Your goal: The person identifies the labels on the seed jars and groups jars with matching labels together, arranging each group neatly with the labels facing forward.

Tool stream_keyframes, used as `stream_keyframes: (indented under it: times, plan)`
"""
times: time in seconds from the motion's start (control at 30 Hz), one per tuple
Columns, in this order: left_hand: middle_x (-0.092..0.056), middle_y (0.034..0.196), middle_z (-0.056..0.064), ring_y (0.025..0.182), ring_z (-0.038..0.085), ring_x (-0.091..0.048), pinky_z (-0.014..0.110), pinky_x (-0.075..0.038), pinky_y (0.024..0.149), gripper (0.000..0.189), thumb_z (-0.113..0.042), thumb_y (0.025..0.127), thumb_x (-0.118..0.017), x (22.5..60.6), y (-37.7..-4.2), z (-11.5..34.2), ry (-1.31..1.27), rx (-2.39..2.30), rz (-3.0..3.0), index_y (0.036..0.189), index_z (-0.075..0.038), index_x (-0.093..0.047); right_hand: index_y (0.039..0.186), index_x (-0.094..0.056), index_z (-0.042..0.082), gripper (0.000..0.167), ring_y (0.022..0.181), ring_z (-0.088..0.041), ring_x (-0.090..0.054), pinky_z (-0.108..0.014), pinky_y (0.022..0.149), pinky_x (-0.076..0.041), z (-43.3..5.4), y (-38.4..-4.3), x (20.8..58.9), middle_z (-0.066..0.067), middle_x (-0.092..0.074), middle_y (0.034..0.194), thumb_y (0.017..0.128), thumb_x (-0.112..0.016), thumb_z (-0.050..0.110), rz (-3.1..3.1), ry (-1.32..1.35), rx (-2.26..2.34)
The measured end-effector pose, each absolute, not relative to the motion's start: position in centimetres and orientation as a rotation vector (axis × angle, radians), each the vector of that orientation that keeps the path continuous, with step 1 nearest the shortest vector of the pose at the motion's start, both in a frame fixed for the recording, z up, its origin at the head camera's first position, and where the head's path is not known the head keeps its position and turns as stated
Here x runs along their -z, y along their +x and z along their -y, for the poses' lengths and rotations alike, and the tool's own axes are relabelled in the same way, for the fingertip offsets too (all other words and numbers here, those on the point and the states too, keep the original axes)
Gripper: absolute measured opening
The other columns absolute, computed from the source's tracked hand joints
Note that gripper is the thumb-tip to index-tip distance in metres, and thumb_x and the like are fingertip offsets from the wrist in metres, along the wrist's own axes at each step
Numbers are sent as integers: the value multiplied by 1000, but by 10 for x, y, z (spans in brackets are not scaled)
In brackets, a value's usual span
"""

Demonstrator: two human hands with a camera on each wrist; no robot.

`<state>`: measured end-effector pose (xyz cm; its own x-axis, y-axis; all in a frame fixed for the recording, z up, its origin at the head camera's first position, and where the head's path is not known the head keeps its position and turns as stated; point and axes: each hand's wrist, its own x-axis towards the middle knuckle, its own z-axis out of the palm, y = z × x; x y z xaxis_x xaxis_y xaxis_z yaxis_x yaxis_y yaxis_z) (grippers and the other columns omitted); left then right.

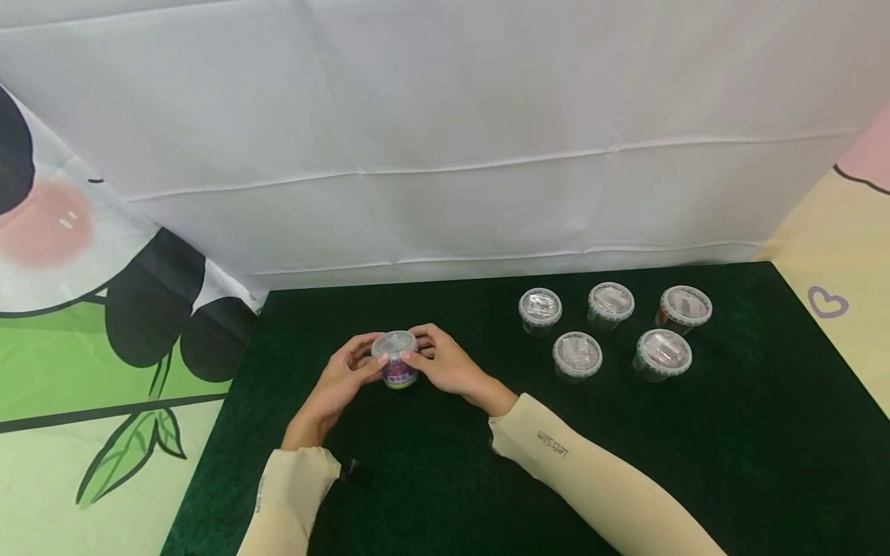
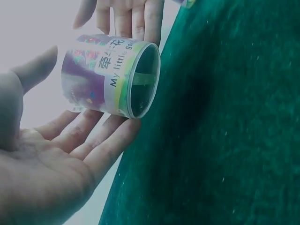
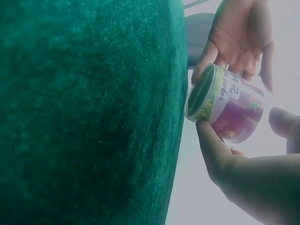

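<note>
In fingers, gripped from left by left hand (image 1: 338,381): purple-labelled tub (image 1: 399,372), also gripped from right by right hand (image 1: 455,367), raised off left half of green worktop (image 1: 417,471). Farther right, toward back: five more lidded tubs (image 1: 578,353), well apart from it.

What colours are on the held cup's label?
The label is mostly purple, with white and yellow-green; left wrist view shows it best.

Cup (image 1: 399,372) between left fingers (image 1: 371,366) and right fingers (image 1: 419,361); five tubs (image 1: 578,354) rightward on table (image 1: 445,479), three behind two.
</note>
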<state>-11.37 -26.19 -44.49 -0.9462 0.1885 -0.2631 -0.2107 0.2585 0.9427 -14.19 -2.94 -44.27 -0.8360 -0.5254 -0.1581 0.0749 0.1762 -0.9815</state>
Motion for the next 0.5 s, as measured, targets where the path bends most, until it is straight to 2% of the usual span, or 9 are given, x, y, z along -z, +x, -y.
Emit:
stream_keyframes:
  times: [0.5]
  plan:
    - [-40, 164, 17, 145, 30, -46, 22, -51, 107, 59, -27, 111, -57, 448, -124, 284, -23, -1766, -2186, 162, -8, -34, 154, -44, 5, 50, 136, -33, -56, -47, 113, -49, 54, -155, 447, -17, -54, 149, 109, -60, 23, -2064, -449, 1677]
